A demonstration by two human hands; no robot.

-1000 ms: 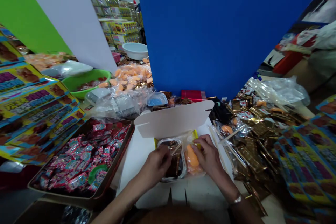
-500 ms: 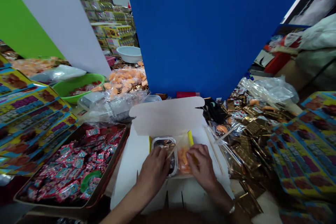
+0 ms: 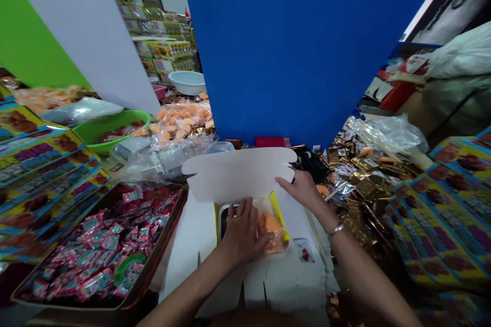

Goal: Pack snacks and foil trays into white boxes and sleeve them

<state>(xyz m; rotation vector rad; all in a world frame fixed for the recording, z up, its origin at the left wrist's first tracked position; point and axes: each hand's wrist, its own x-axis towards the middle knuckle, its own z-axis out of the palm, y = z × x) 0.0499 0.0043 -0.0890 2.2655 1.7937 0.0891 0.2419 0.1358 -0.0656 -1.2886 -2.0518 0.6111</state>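
Note:
An open white cardboard box (image 3: pixel 249 278) lies in front of me with its lid (image 3: pixel 241 176) raised at the back. Inside is a clear plastic tray (image 3: pixel 223 208); its left part is dark, and an orange piece in clear wrap (image 3: pixel 271 226) fills the right. My left hand (image 3: pixel 243 232) lies over the tray with fingers spread, its thumb on the orange piece, covering the middle. At the lid's right end, my right hand (image 3: pixel 301 187) grips the edge, thumb in front and fingers partly hidden. A small printed sachet (image 3: pixel 304 249) rests right of the tray.
On the left stands a carton of pink-wrapped sweets (image 3: pixel 103 245), with stacked printed boxes (image 3: pixel 49 179) beside it. Gold packets (image 3: pixel 364 189) are heaped on the right, near more printed boxes (image 3: pixel 441 214). A blue panel (image 3: pixel 307 51) rises behind.
My right hand has gone from the orange piece up to the lid's right end. My left hand has spread over the tray; the stick by it no longer shows. The sachet now shows.

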